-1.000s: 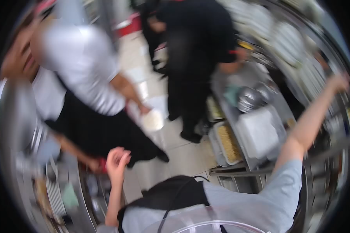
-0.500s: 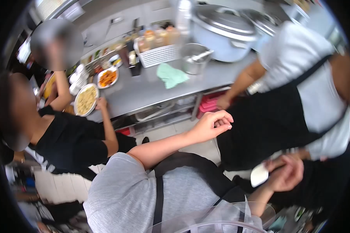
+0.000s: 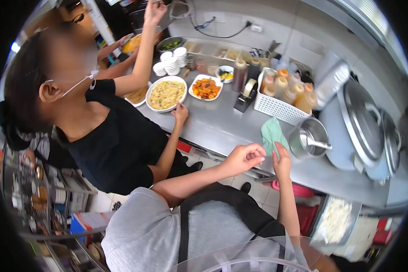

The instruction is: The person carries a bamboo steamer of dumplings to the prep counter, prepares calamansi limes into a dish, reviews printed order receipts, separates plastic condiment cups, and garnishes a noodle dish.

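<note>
My left hand (image 3: 245, 159) is raised in front of my body near the counter's front edge. Its fingers are loosely curled, with a gap between them and nothing visible in them. Close by on the right is my right hand (image 3: 281, 162), fingers stretched upward, also holding nothing. The two hands are apart. Just behind them a green cloth (image 3: 273, 133) lies on the metal counter (image 3: 231, 131). A metal pot (image 3: 309, 138) with a utensil in it stands right of the cloth. Further back is a white basket (image 3: 279, 112) of sauce bottles, beside a tape dispenser (image 3: 246, 96).
A person in black (image 3: 109, 140) stands at left, one hand at a plate of yellowish food (image 3: 167, 94), the other raised. An orange dish (image 3: 206, 88) and stacked white cups (image 3: 171, 65) are on the counter. Large lidded pots (image 3: 360, 127) stand right; a tray of white food (image 3: 334, 220) is below.
The view has swung from the aisle and shelves to the counter. My right hand, earlier stretched toward the shelf, is now beside my left. The person in white has left view.
</note>
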`<state>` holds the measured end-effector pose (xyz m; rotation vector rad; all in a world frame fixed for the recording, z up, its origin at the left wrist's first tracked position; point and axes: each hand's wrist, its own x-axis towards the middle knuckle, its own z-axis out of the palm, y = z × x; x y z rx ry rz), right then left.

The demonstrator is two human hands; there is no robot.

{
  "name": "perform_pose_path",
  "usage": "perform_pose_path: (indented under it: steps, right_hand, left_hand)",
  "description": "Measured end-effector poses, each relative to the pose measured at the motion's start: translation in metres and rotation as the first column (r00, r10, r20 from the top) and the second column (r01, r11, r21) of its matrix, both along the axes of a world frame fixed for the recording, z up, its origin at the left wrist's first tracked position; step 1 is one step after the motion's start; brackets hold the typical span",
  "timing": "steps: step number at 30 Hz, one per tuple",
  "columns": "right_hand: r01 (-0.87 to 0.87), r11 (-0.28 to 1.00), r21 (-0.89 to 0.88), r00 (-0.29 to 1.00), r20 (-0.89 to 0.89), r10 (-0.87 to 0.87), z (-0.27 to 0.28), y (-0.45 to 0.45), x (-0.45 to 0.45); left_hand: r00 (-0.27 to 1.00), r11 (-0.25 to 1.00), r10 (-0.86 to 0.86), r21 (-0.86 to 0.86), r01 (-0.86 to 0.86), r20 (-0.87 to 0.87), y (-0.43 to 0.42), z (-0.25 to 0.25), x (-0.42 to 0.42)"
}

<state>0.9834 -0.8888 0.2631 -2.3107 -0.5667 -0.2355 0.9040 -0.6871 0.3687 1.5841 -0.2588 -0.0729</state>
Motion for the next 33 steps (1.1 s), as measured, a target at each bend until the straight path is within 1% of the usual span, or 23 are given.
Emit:
perform_pose_path:
  steps: [1, 3, 4, 5, 7, 8, 10, 11, 12, 13, 14, 16, 18, 20, 22, 23, 25, 26, 27, 28, 29, 30, 33]
  right_hand:
    - [-0.043, 0.999, 0.006, 0.999, -0.002, 0.043, -0.010, 0.002, 0.018]
    - [-0.078, 0.914, -0.399, 0.981, 0.135, 0.143, -0.024, 0.006, 0.055]
    - [-0.144, 0.871, -0.469, 0.985, 0.020, 0.174, -0.033, 0.006, 0.074]
    - [-0.168, 0.871, -0.462, 0.978, 0.029, 0.204, -0.046, 0.011, 0.087]
    - [-0.117, 0.854, -0.507, 0.984, 0.057, 0.169, -0.074, 0.020, 0.108]
    - [-0.146, 0.839, -0.524, 0.974, 0.071, 0.214, -0.086, 0.029, 0.115]
    - [-0.263, 0.789, -0.555, 0.940, 0.038, 0.340, -0.085, 0.059, 0.112]
    - [-0.274, 0.716, -0.642, 0.887, 0.118, 0.446, -0.089, 0.075, 0.106]
    - [-0.265, 0.637, -0.724, 0.816, 0.184, 0.548, -0.093, 0.091, 0.098]
    - [-0.268, 0.634, -0.725, 0.802, 0.197, 0.564, -0.087, 0.104, 0.086]
    - [-0.433, 0.661, -0.613, 0.769, 0.132, 0.626, -0.077, 0.115, 0.070]
    - [-0.704, 0.634, -0.321, 0.664, 0.021, 0.747, -0.060, 0.127, 0.037]
    - [-0.793, 0.589, -0.156, 0.598, -0.015, 0.801, -0.058, 0.126, 0.035]
    - [-0.722, 0.456, -0.521, 0.571, -0.075, 0.818, -0.065, 0.110, 0.051]
    - [-0.615, 0.633, -0.470, 0.739, -0.062, 0.671, -0.064, 0.080, 0.072]
    - [-0.548, 0.693, -0.469, 0.806, -0.076, 0.586, -0.065, 0.061, 0.084]
    - [-0.410, 0.781, -0.471, 0.899, -0.065, 0.432, -0.066, 0.020, 0.103]
    - [-0.342, 0.814, -0.470, 0.928, -0.037, 0.370, -0.067, 0.006, 0.108]
    - [-0.332, 0.813, -0.478, 0.932, -0.031, 0.362, -0.071, -0.002, 0.108]
    - [-0.275, 0.839, -0.470, 0.950, -0.002, 0.311, -0.074, -0.009, 0.109]
    - [-0.219, 0.861, -0.459, 0.965, 0.027, 0.260, -0.075, -0.013, 0.111]
    - [-0.214, 0.857, -0.468, 0.966, 0.029, 0.257, -0.075, -0.014, 0.111]
    - [-0.193, 0.866, -0.461, 0.972, 0.031, 0.233, -0.073, -0.007, 0.109]
  left_hand:
    - [0.999, 0.999, 0.043, 0.006, -0.043, -0.002, 0.001, -0.003, 0.003]
    - [0.994, 0.993, 0.113, 0.037, -0.112, -0.009, 0.001, -0.009, 0.010]
    - [0.988, 0.988, 0.151, 0.039, -0.150, -0.022, -0.001, -0.013, 0.013]
    - [0.983, 0.982, 0.182, 0.047, -0.181, -0.013, -0.003, -0.014, 0.016]
    - [0.961, 0.969, 0.246, 0.067, -0.240, -0.127, -0.008, -0.018, 0.021]
    - [0.952, 0.959, 0.282, 0.063, -0.276, -0.119, -0.012, -0.022, 0.024]
    - [0.928, 0.937, 0.348, 0.033, -0.346, -0.136, -0.018, -0.035, 0.031]
    - [0.916, 0.933, 0.353, 0.007, -0.359, -0.189, -0.021, -0.032, 0.034]
    - [0.913, 0.927, 0.374, 0.034, -0.374, -0.164, -0.023, -0.031, 0.039]
    - [0.909, 0.920, 0.391, 0.060, -0.387, -0.141, -0.023, -0.029, 0.043]
    - [0.904, 0.913, 0.408, 0.058, -0.404, -0.130, -0.021, -0.032, 0.049]
    - [0.889, 0.888, 0.458, 0.040, -0.458, 0.011, -0.010, -0.040, 0.066]
    - [0.851, 0.846, 0.525, -0.094, -0.524, -0.025, 0.005, -0.014, 0.082]
    - [0.838, 0.812, 0.546, -0.240, -0.532, -0.009, 0.037, -0.003, 0.108]
    - [0.795, 0.751, 0.605, -0.305, -0.585, -0.036, 0.078, 0.017, 0.130]
    - [0.777, 0.709, 0.628, -0.379, -0.594, -0.042, 0.101, 0.025, 0.142]
    - [0.799, 0.576, 0.602, -0.688, -0.442, -0.009, 0.157, 0.039, 0.169]
    - [0.817, 0.544, 0.574, -0.773, -0.328, 0.057, 0.187, 0.045, 0.183]
    - [0.768, 0.321, 0.635, -0.876, -0.360, -0.083, 0.201, 0.065, 0.190]
    - [0.744, 0.298, 0.667, -0.898, -0.323, -0.046, 0.226, 0.074, 0.200]
    - [0.696, 0.249, 0.715, -0.905, -0.345, -0.068, 0.242, 0.087, 0.206]
    - [0.724, 0.241, 0.686, -0.917, -0.319, -0.072, 0.263, 0.095, 0.212]
    - [0.720, 0.275, 0.693, -0.917, -0.290, -0.020, 0.297, 0.118, 0.235]
